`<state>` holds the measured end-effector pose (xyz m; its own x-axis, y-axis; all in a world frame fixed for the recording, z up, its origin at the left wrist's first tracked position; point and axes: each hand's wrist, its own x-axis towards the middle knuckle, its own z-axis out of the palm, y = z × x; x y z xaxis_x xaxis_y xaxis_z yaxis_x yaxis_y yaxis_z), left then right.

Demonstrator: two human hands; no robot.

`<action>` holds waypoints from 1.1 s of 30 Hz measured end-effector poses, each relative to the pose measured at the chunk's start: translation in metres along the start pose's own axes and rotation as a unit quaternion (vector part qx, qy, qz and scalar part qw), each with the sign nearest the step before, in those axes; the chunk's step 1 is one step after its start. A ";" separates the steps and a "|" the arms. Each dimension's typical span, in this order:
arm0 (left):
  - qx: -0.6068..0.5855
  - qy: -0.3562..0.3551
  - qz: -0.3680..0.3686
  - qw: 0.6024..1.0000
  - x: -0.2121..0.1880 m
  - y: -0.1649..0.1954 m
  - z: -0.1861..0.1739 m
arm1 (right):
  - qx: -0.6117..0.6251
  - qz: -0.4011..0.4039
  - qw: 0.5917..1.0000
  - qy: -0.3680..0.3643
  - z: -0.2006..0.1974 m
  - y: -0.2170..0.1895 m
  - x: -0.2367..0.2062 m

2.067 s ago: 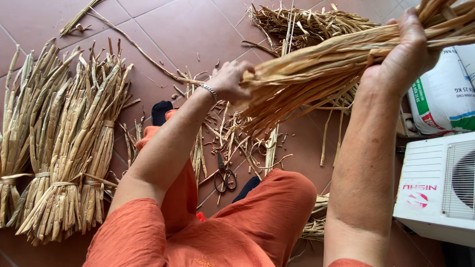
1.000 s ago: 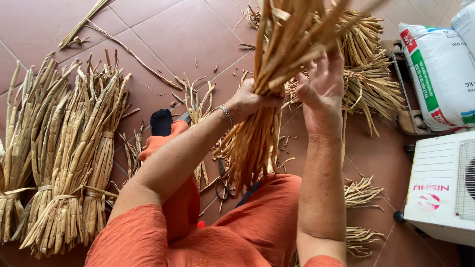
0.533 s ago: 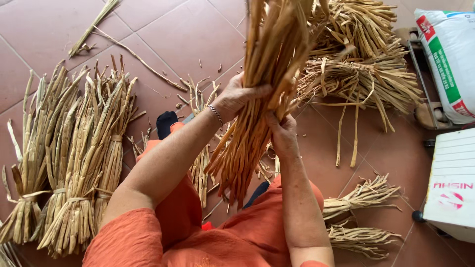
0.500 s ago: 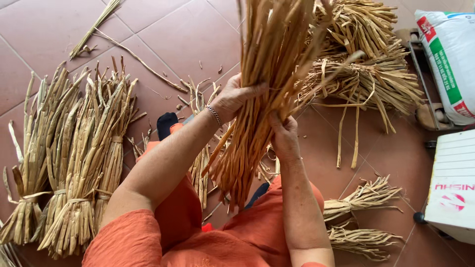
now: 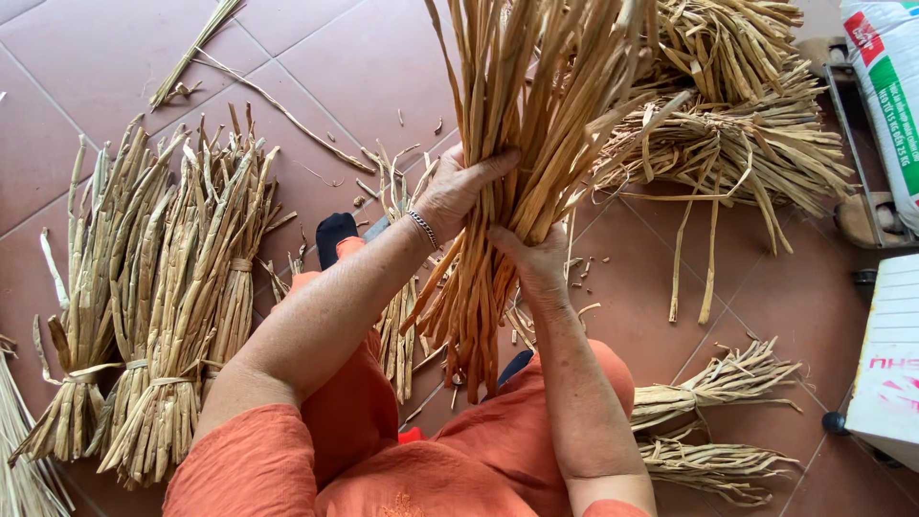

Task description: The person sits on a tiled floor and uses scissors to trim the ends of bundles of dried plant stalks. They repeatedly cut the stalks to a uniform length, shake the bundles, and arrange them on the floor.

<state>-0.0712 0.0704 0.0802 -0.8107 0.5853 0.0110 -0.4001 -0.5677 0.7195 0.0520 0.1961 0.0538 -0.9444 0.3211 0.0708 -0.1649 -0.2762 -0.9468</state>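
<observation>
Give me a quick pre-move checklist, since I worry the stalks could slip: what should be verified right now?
1. Left hand wraps the bundle of dried stalks: ok.
2. Right hand supports it from below: ok.
3. Bundle stands upright, lower ends above the lap: ok.
4. Lower ends even: not ok, they fan out unevenly.
5. Binding around the held bundle: cannot tell.
6. Tied bundles lie apart on the tiled floor: ok.

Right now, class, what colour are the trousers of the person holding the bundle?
Orange trousers, plain apart from faint stitching; the head view shows them best.
</observation>
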 end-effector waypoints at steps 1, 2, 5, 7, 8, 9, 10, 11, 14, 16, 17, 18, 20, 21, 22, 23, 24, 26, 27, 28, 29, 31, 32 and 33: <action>0.014 0.004 -0.006 1.000 0.000 0.001 0.000 | 0.000 0.001 1.000 0.017 0.003 -0.001 0.001; 0.027 0.008 -0.012 1.000 -0.002 0.001 0.000 | 0.001 0.003 0.999 0.035 0.006 -0.003 0.002; 0.027 0.026 -0.043 0.998 -0.005 0.008 0.002 | 0.108 0.048 0.989 0.083 0.005 -0.011 0.008; 0.026 0.031 -0.057 0.998 -0.007 0.013 0.003 | 0.114 0.046 0.988 0.089 0.003 -0.015 0.009; 0.033 0.027 -0.059 0.997 -0.009 0.014 0.005 | 0.117 0.045 0.988 0.092 0.002 -0.016 0.009; 0.039 0.023 -0.061 0.997 -0.009 0.016 0.006 | 0.109 0.045 0.989 0.085 0.002 -0.017 0.009; 0.045 0.024 -0.064 0.997 -0.009 0.017 0.007 | 0.101 0.044 0.991 0.078 0.001 -0.017 0.008; 0.051 0.025 -0.068 0.996 -0.010 0.018 0.008 | 0.093 0.043 0.992 0.072 0.001 -0.018 0.007; 0.083 0.031 -0.072 0.993 -0.009 0.017 0.009 | 0.060 0.036 0.996 0.056 0.000 -0.019 0.005; 0.090 0.029 -0.072 0.993 -0.008 0.016 0.008 | 0.060 0.052 0.996 0.043 -0.002 -0.020 0.005; 0.083 0.025 -0.072 0.994 -0.008 0.016 0.007 | 0.060 0.061 0.996 0.037 -0.003 -0.021 0.005; 0.077 0.019 -0.072 0.994 -0.008 0.017 0.006 | 0.051 0.055 0.996 0.043 -0.004 -0.023 0.006; 0.064 0.006 -0.077 0.995 -0.008 0.018 0.003 | 0.034 0.043 0.997 0.053 -0.009 -0.025 0.009; 0.057 0.001 -0.081 0.995 -0.008 0.020 0.002 | 0.040 0.037 0.997 0.058 -0.011 -0.026 0.010; 0.063 -0.007 -0.080 0.995 -0.008 0.021 0.002 | 0.046 0.032 0.996 0.063 -0.014 -0.028 0.011; 0.069 -0.015 -0.080 0.994 -0.008 0.022 0.001 | 0.052 0.026 0.996 0.067 -0.016 -0.029 0.012; 0.075 -0.023 -0.079 0.994 -0.009 0.024 0.000 | 0.081 0.019 0.995 0.059 -0.019 -0.030 0.012; 0.076 -0.027 -0.078 0.994 -0.010 0.025 -0.002 | 0.137 0.004 0.990 0.043 -0.023 -0.033 0.012; 0.076 -0.030 -0.077 0.994 -0.010 0.025 -0.004 | 0.125 -0.004 0.991 0.049 -0.025 -0.034 0.011; 0.087 -0.031 -0.067 0.993 -0.011 0.024 -0.005 | 0.113 -0.013 0.992 0.055 -0.027 -0.035 0.010; 0.097 -0.033 -0.057 0.993 -0.010 0.023 -0.006 | 0.101 -0.022 0.993 0.061 -0.028 -0.036 0.009; 0.112 -0.022 -0.045 0.992 -0.010 0.019 -0.008 | 0.082 -0.039 0.995 0.048 -0.026 -0.036 0.006; 0.116 -0.010 -0.043 0.992 -0.010 0.016 -0.009 | 0.072 -0.048 0.995 0.042 -0.024 -0.036 0.005; 0.121 0.001 -0.040 0.992 -0.009 0.013 -0.010 | 0.038 -0.041 0.997 0.051 -0.020 -0.035 0.004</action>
<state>-0.0738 0.0520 0.0824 -0.7812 0.6220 -0.0534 -0.3488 -0.3641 0.8636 0.0599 0.2257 0.0811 -0.8937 0.4347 0.1110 -0.2649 -0.3117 -0.9125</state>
